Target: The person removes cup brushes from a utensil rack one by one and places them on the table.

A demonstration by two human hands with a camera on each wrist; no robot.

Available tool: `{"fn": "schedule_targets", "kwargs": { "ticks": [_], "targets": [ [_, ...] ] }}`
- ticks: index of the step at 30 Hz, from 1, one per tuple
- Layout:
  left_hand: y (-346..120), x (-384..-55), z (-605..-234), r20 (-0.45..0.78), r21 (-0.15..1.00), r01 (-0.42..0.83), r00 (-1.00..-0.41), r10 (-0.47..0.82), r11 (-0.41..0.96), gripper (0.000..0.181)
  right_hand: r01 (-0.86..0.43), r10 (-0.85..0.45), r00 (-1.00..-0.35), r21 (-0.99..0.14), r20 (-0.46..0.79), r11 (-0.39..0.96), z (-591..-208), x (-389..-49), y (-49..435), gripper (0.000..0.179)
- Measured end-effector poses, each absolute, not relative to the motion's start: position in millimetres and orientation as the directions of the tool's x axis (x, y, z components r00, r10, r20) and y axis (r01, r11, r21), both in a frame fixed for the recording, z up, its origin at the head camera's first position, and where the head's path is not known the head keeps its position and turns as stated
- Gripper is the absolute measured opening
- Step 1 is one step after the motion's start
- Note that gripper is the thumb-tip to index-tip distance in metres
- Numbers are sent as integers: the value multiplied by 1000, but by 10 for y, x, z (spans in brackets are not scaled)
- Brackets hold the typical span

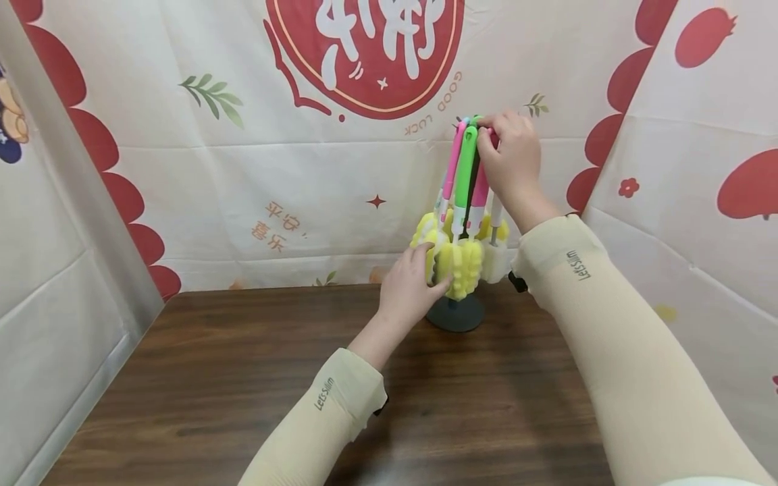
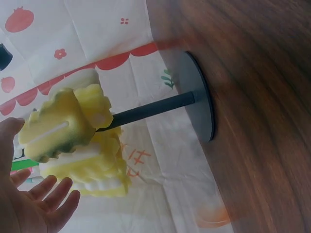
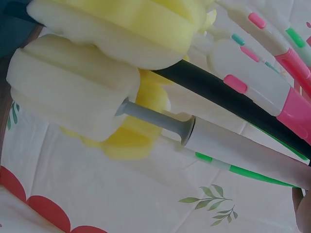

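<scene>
Soft light brightens the head view, faintly shadowing the table [image 1: 541,378], while both wrist views look dimmer.

This is a small curtained booth, set round a dark wood-grain table [image 1: 243,378]: a pale printed back curtain [image 1: 340,175] hangs just behind the far edge, with a left side curtain [image 1: 55,223] and a right side curtain [image 1: 687,256] flanking it. The prints are festive: a red roundel [image 1: 371,61] with white Chinese characters, GOOD LUCK lettering [image 1: 451,90], red scalloped borders [image 1: 118,189] and pomegranates [image 1: 705,37]; whether home or studio surrounds it cannot be told
</scene>
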State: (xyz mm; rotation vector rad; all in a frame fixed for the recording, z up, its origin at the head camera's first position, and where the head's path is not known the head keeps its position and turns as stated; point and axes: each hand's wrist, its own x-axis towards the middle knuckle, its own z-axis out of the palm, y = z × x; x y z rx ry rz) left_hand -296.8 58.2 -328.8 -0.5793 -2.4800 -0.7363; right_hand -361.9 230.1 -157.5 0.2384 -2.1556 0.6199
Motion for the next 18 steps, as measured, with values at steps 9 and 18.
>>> {"fn": "schedule_targets", "kwargs": {
  "ticks": [9, 18],
  "targets": [
    [713, -3004, -3312, 513, 492, 460, -839, 181, 739, 79, -382, 51, -612, -352, 789, 855, -1580, -3673, 2314, 41],
    [845, -3015, -3316, 501, 485, 435, -849, 167, 759, 75, -398, 48, -606, -355, 794, 846, -1578, -3702, 2344, 40]
  ]
}}
